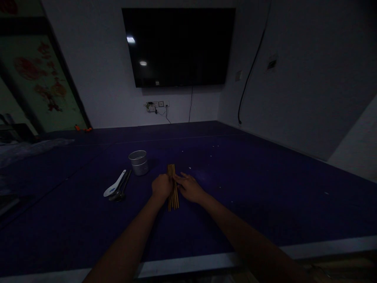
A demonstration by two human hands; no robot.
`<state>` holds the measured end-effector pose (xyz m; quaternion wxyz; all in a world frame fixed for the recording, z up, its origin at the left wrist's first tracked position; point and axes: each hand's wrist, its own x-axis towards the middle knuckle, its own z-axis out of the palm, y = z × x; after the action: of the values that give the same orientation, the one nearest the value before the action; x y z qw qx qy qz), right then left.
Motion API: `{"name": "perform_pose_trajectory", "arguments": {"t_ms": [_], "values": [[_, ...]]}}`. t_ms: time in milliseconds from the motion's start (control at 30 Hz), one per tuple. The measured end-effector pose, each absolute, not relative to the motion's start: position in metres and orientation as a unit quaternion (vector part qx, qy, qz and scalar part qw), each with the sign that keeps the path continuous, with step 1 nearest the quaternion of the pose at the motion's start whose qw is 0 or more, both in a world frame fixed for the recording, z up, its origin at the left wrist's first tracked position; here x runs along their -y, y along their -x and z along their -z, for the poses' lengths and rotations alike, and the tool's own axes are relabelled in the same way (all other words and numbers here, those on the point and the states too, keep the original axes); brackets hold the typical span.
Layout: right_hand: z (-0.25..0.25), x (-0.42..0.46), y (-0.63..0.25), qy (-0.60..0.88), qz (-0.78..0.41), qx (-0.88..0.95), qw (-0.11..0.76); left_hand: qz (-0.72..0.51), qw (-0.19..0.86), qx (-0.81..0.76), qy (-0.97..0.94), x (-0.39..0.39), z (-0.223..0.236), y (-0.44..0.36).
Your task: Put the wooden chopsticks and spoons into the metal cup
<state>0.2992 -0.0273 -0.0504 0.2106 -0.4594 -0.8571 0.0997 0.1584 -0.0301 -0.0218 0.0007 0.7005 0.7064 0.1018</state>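
A bundle of wooden chopsticks [173, 200] lies on the dark blue tabletop [265, 184], pointing away from me. My left hand [161, 187] is curled closed at the bundle's left side, its fingertips hidden against the sticks. From the right, my right hand [189, 187] reaches the chopsticks with fingers stretched out and a little apart, the fingertips touching them. To the left stands an upright grey metal cup [139, 164] with a perforated lower wall. Beside it lie a white soup spoon [115, 184] and several metal spoons [120, 192].
Small white scraps [211, 156] dot the table to the right. Clear plastic wrapping [35, 149] lies at the far left, with an orange object [83, 129] behind it. A white edge [188, 265] runs along the front. A TV [179, 47] hangs on the back wall.
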Motion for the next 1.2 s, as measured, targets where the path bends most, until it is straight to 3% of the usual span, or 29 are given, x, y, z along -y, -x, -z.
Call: {"name": "perform_pose_trajectory", "arguments": {"t_ms": [1200], "values": [[0.0548,0.0229,-0.3,0.439,-0.078,0.87,0.21,-0.113,0.009,-0.711,-0.694,0.0306,0.0212,-0.1581]]}}
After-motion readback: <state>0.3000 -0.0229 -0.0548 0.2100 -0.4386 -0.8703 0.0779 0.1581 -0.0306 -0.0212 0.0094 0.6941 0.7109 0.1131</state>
